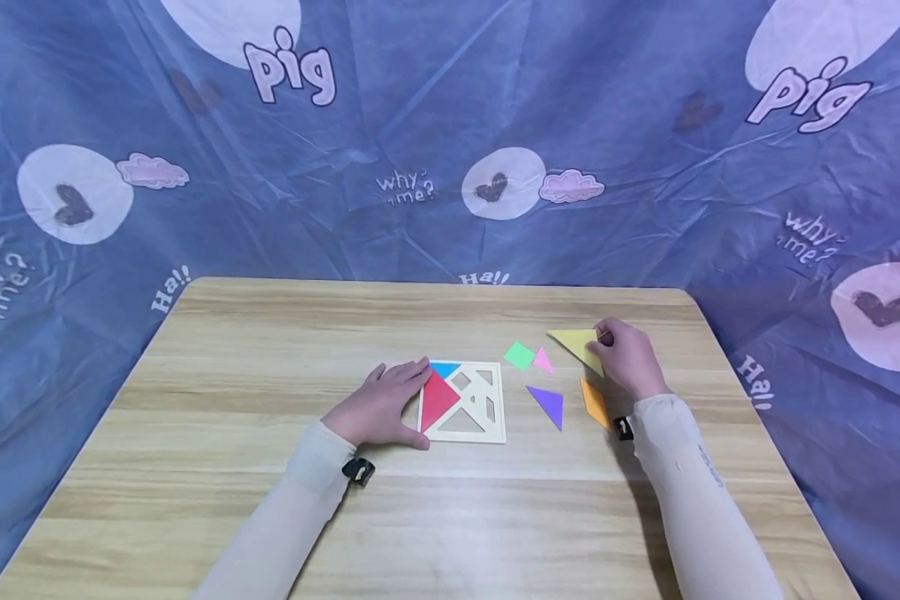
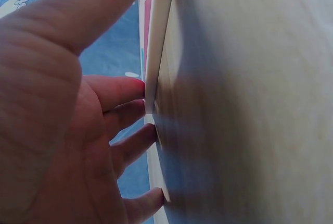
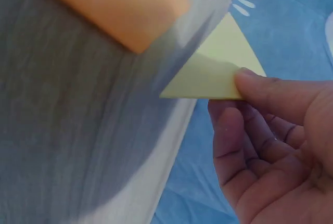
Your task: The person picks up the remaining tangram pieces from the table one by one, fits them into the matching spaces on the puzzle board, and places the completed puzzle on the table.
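Observation:
A white tangram board (image 1: 501, 404) lies on the table, with a red triangle (image 1: 438, 398) and a blue triangle (image 1: 444, 368) in its left and upper recesses. My left hand (image 1: 378, 407) spreads along the board's left side, thumb at the near corner and fingertips against the edge in the left wrist view. Between thumb and fingers, my right hand (image 1: 632, 360) pinches a yellow triangle (image 3: 213, 70) by one edge. It is tilted up in the right wrist view. Just below that hand is an orange parallelogram (image 1: 593, 404).
Between the board and my right hand lie a green square (image 1: 519, 356), a small pink triangle (image 1: 542, 361) and a purple triangle (image 1: 551, 406). The wooden table (image 1: 450, 533) ends at a blue patterned curtain (image 1: 435, 108) behind it and at the sides.

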`<act>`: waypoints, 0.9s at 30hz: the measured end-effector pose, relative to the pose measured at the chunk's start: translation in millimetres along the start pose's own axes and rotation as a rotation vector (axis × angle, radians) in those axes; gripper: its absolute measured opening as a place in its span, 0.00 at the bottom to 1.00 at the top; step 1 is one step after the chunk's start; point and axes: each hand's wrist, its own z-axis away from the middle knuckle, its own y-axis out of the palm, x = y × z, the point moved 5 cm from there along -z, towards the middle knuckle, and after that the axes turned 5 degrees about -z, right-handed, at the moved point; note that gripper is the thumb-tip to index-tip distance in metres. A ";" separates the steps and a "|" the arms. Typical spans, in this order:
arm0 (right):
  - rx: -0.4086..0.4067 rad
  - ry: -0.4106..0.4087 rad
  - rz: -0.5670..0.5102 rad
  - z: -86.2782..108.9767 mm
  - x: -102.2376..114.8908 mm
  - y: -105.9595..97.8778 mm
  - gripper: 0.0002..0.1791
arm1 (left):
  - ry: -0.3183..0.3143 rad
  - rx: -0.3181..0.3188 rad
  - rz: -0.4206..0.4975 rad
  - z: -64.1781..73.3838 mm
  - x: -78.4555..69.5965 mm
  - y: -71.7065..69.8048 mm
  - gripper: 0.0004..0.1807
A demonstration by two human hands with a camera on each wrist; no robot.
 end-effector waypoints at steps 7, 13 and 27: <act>-0.105 -0.005 -0.062 7.0 16.7 -1.3 0.07 | 0.004 -0.002 0.004 0.4 0.0 0.2 0.64; -0.145 -0.004 -0.193 12.3 31.1 12.4 0.06 | 0.002 -0.004 0.008 0.1 -0.1 0.4 0.64; -0.164 -0.157 -0.160 17.2 48.7 34.6 0.06 | -0.011 -0.008 -0.003 0.1 0.6 0.3 0.64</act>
